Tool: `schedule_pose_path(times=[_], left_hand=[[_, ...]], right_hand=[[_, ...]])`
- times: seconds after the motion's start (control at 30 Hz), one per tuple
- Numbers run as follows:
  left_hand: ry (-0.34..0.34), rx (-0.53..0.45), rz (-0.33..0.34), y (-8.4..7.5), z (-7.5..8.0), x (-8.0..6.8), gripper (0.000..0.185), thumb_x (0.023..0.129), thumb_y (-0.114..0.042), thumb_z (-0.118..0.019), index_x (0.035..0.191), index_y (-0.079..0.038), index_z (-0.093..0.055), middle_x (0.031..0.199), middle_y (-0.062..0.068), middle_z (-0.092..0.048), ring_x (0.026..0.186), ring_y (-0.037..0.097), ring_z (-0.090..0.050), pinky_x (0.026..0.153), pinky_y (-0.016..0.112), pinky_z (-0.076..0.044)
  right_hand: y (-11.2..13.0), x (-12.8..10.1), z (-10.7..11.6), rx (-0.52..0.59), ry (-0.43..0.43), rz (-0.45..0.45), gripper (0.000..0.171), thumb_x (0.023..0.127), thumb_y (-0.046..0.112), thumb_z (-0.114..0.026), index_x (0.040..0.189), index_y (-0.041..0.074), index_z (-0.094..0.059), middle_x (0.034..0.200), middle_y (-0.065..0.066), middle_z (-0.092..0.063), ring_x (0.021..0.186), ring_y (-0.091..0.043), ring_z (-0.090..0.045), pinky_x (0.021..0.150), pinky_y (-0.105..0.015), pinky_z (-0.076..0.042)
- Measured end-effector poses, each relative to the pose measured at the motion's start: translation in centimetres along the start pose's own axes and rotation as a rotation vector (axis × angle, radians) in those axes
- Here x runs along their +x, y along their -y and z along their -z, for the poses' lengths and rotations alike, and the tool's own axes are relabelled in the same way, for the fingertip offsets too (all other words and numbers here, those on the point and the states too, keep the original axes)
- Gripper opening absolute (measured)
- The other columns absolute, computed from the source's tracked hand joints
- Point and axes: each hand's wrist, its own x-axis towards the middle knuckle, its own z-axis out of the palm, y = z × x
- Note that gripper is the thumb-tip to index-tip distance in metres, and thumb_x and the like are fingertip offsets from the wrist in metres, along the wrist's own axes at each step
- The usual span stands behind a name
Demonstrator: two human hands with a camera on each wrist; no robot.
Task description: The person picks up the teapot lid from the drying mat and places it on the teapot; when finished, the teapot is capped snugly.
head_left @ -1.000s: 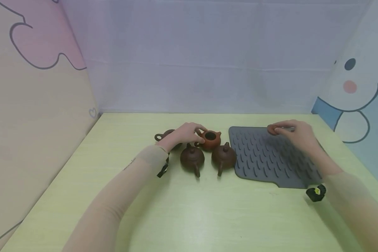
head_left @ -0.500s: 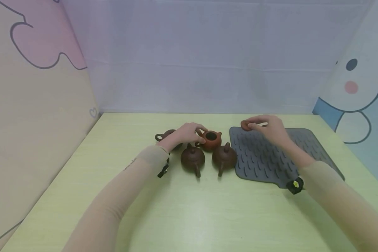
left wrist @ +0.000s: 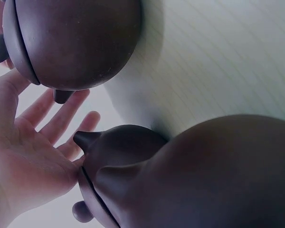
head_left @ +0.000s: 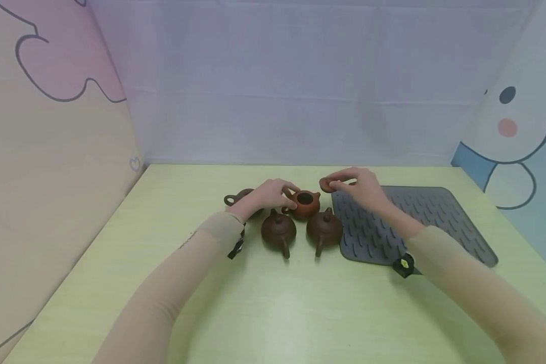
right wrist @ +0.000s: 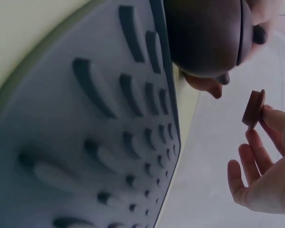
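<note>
My right hand [head_left: 364, 189] pinches a round reddish-brown teapot lid [head_left: 325, 185] by its knob, thumb against fingertips. In the right wrist view the lid [right wrist: 253, 109] is tilted on edge in the air, its other fingers spread loosely. Just left of it, the lidless orange-brown teapot [head_left: 307, 208] stands with its dark round mouth showing, spout to the right. My left hand [head_left: 272, 193] holds this teapot at its handle side, thumb in front and index finger behind; dark teapots hide that grip in the left wrist view, where the palm [left wrist: 28, 166] and other fingers show.
Two dark brown lidded teapots stand in front, one on the left [head_left: 277, 232] and one on the right [head_left: 324, 231] by the mat's edge. Another dark teapot [head_left: 243, 193] sits partly behind my left wrist. A grey ridged mat [head_left: 418, 207] lies at the right.
My right hand has carried the lid leftward from over the mat's far middle to just beside the lidless teapot's spout. The left hand has stayed at the teapot.
</note>
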Motion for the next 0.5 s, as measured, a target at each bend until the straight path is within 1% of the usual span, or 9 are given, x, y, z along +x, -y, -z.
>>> schedule_pose_path(times=[0.2, 0.37, 0.5], left_hand=[[-0.007, -0.001, -0.014, 0.2, -0.2, -0.1, 0.048, 0.084, -0.030, -0.068, 0.130, -0.024, -0.055, 0.115, 0.006, -0.067, 0.110, 0.021, -0.060, 0.095, 0.037, -0.047], [-0.003, -0.009, -0.017, 0.4, -0.3, -0.3, 0.048, 0.084, -0.029, -0.068, 0.129, -0.024, -0.056, 0.115, 0.006, -0.067, 0.111, 0.020, -0.060, 0.096, 0.037, -0.046], [-0.001, 0.001, -0.013, 0.4, -0.3, -0.4, 0.048, 0.084, -0.029, -0.068, 0.130, -0.023, -0.056, 0.115, 0.005, -0.067, 0.112, 0.020, -0.060, 0.096, 0.036, -0.046]], right_hand=[[0.5, 0.1, -1.6, 0.046, 0.053, 0.007, 0.023, 0.089, 0.029, -0.063, 0.110, 0.020, -0.069, 0.116, -0.002, -0.065, 0.108, -0.019, -0.057, 0.091, -0.046, -0.048], [1.0, 0.4, -2.7, 0.015, 0.094, 0.024, 0.022, 0.089, 0.028, -0.063, 0.109, 0.022, -0.070, 0.114, -0.001, -0.067, 0.110, -0.019, -0.057, 0.088, -0.044, -0.049], [1.1, 0.7, -3.5, -0.017, 0.104, 0.059, 0.023, 0.088, 0.028, -0.064, 0.109, 0.021, -0.071, 0.112, -0.002, -0.069, 0.112, -0.019, -0.057, 0.085, -0.042, -0.049]])
